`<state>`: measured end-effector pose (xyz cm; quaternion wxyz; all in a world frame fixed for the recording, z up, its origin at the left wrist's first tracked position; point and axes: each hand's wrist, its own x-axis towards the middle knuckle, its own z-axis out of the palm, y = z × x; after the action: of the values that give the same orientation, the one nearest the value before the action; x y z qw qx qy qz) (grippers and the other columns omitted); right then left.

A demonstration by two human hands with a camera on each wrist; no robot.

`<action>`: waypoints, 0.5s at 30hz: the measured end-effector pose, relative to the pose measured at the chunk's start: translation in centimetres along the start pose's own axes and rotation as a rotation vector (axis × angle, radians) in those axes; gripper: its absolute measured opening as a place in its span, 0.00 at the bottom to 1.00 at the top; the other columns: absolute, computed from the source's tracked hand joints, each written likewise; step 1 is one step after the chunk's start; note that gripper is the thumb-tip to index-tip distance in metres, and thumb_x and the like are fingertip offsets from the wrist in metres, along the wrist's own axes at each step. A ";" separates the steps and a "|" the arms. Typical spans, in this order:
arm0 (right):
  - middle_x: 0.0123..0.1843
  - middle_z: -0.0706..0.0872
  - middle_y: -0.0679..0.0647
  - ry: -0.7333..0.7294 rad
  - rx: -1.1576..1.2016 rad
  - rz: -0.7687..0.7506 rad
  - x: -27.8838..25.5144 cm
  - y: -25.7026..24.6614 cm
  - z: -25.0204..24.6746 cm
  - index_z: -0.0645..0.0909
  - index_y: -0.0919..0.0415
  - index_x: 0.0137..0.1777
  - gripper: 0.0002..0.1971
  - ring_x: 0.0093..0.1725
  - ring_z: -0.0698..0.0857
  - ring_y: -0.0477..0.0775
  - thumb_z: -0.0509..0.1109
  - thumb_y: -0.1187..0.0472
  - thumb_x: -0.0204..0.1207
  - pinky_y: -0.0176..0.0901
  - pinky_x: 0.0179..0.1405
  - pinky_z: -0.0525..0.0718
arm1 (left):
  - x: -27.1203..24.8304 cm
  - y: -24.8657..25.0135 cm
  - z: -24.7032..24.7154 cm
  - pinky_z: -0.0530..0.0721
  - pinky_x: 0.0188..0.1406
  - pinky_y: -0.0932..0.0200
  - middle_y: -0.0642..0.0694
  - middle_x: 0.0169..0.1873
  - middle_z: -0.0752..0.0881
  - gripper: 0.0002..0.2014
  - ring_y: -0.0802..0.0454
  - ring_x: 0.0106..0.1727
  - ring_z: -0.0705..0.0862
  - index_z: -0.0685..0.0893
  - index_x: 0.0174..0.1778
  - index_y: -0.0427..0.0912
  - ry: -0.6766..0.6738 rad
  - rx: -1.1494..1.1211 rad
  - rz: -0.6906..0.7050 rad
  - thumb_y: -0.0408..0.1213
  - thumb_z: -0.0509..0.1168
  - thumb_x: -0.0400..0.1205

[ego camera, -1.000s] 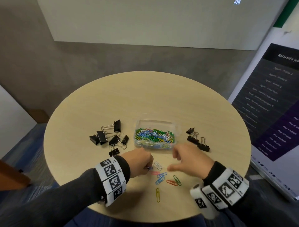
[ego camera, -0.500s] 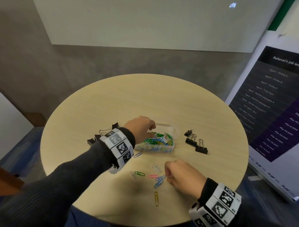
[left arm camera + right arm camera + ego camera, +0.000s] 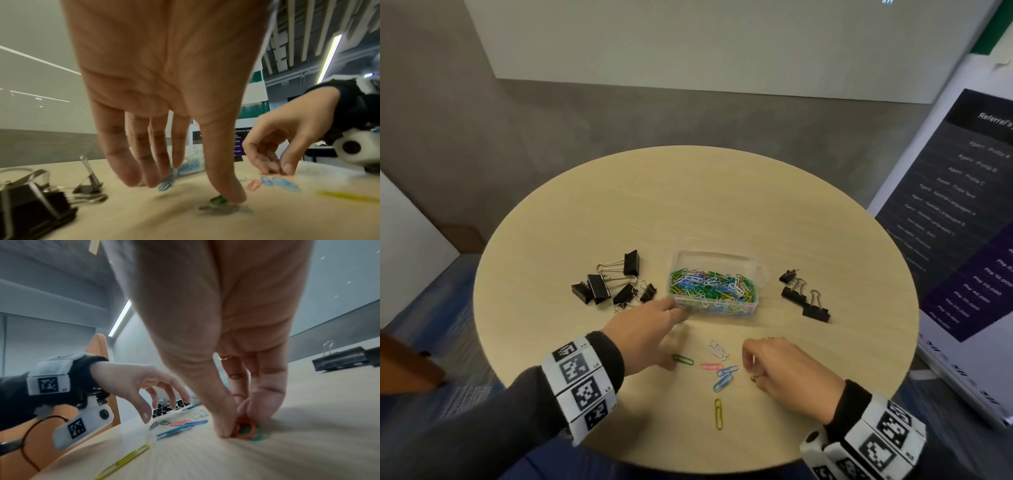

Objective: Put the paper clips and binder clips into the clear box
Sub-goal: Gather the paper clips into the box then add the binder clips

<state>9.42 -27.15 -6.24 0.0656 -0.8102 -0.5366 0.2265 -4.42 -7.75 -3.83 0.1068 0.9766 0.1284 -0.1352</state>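
Paper clips (image 3: pixel 722 371) loose on the round bench (image 3: pixel 619 212), in a small scatter at 6 o'clock from the clear box (image 3: pixel 714 286); yellow one (image 3: pixel 718 413) nearest the bench edge. Box sits mid-bench, open-topped, holding a heap of mixed-colour clips.

Right wrist view shows what the head view hides: right hand (image 3: pixel 789 368) has thumb and fingers (image 3: pixel 265 395) pinched together on an orange clip and a green clip (image 3: pixel 245 430) against the bench. Left wrist view shows the left hand (image 3: pixel 645 330) with fingers (image 3: pixel 123 162) straight and spread, holding nothing, thumb tip down on a green clip (image 3: pixel 218 198); head view puts that hand between the box's near-left corner and the scatter.

Versus half a second ago: left hand was over the box, now pulled back out toward 7 o'clock of it. Right hand has stayed low on the scatter's right side.

Binder clips, black: one cluster (image 3: pixel 613 284) at 9 o'clock of the box, another group (image 3: pixel 803 296) at 3 o'clock. All on the bench, none seen in the box.
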 end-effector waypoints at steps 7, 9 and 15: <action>0.44 0.75 0.48 -0.004 -0.009 0.013 -0.1 0.0 0.3 0.72 0.50 0.42 0.12 0.49 0.78 0.53 0.61 0.71 0.74 0.41 0.48 0.76 | 1.4 0.5 0.0 0.77 0.54 0.62 0.53 0.67 0.74 0.31 0.51 0.64 0.78 0.73 0.72 0.48 0.005 -0.069 0.027 0.46 0.74 0.74; 0.43 0.80 0.49 0.029 0.107 0.019 0.0 0.1 -0.3 0.74 0.48 0.40 0.13 0.41 0.78 0.46 0.61 0.70 0.75 0.33 0.43 0.76 | 1.9 0.9 0.0 0.75 0.49 0.62 0.51 0.62 0.78 0.24 0.51 0.60 0.80 0.77 0.67 0.48 0.011 -0.059 0.044 0.46 0.73 0.75; 0.38 0.86 0.55 0.105 1.145 0.198 0.5 0.7 -0.6 0.82 0.65 0.45 0.08 0.32 0.85 0.44 0.65 0.76 0.77 0.33 0.36 0.82 | 2.9 1.7 0.2 0.76 0.44 0.59 0.49 0.55 0.83 0.13 0.49 0.56 0.81 0.82 0.57 0.48 -0.003 0.008 0.096 0.45 0.70 0.78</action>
<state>10.43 -26.93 -6.04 0.4982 -0.7022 -0.2462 0.4450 -1.26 -8.76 -4.63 0.1093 0.9819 0.0808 -0.1319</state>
